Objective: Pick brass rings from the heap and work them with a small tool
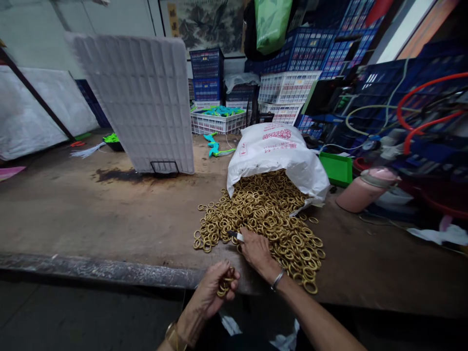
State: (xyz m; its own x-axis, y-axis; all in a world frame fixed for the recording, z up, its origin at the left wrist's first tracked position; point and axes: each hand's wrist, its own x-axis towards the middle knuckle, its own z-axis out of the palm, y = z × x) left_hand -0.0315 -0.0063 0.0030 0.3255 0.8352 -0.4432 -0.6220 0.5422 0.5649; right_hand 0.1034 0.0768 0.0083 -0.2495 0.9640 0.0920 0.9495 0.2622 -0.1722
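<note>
A heap of gold-coloured rings [256,209] spills onto the wooden table from the mouth of a white woven sack [274,148] with red print. My left hand [214,287], palm up just beyond the table's front edge, has its fingers curled round several of the rings [225,282]. At the near side of the heap, my right hand [256,248] is closed on a small white tool with a dark tip [236,236]. That tip touches or hovers just over the rings; its exact kind is hard to make out.
A tall white ribbed panel [139,102] stands in a black wire holder [164,168] on the left. Behind are a white crate [218,122] with turquoise and green pieces, and stacked blue crates [207,73]. A green tray [335,169] and pink bottle [365,189] are on the right.
</note>
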